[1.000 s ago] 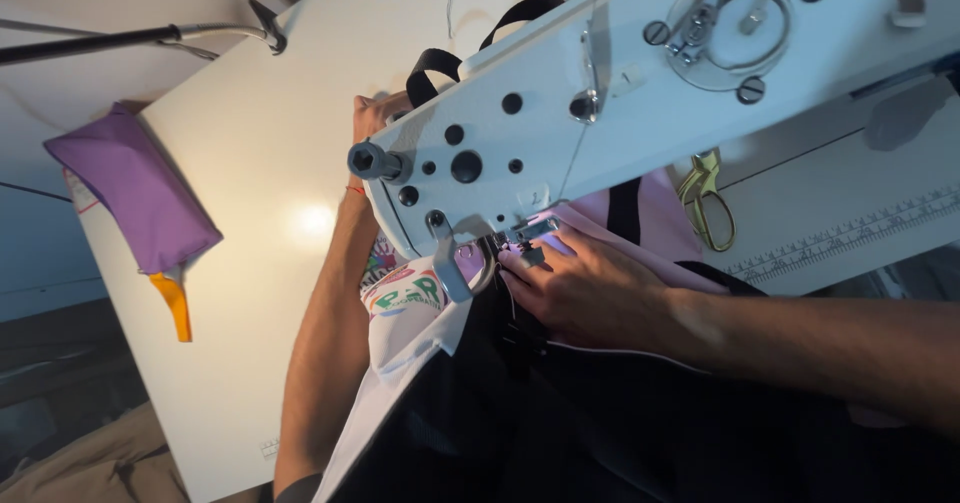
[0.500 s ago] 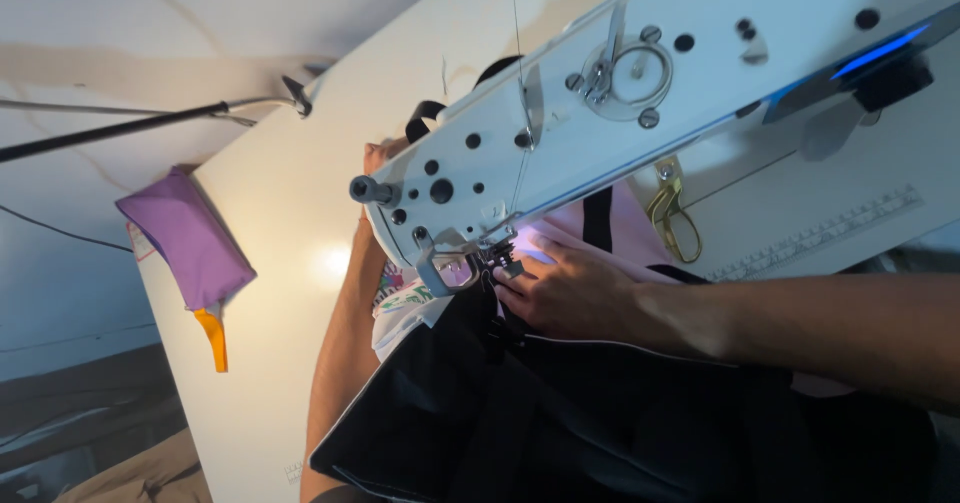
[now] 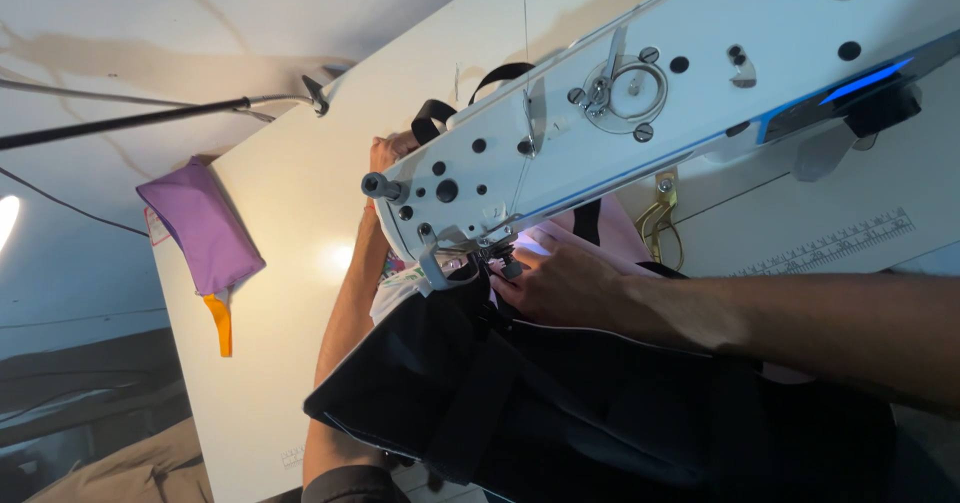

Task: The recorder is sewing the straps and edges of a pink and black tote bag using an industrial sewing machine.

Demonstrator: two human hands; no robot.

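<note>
Under the head of the white sewing machine [image 3: 640, 113], near the middle of the pale sewing table [image 3: 290, 213], lay the black fabric [image 3: 560, 403] you were working on, with its upper edge pushed in beneath the presser foot [image 3: 497, 256]. From there it spread toward you and hung over the table's near edge in a broad dark fold with a thin pale line of stitching along it. Your right hand [image 3: 565, 285] lay flat on the cloth just beside the foot, fingers stretched toward the needle and pressing the fabric down rather than closed round it. Your left hand [image 3: 392, 149] reached past the far side of the machine head, close to a black strap [image 3: 432, 118]; most of it was hidden behind the machine, so you could not tell how far it was open or whether it held anything. Under the black cloth, at the needle, a strip of pink and patterned fabric [image 3: 405, 283] showed. To the right of the machine head a pair of brass-coloured scissors [image 3: 662, 225] lay on the table, and farther right a printed ruler strip [image 3: 835, 248] ran along the surface. At the table's left edge a purple pouch [image 3: 200, 225] with an orange tab [image 3: 220, 323] hung over the side.
</note>
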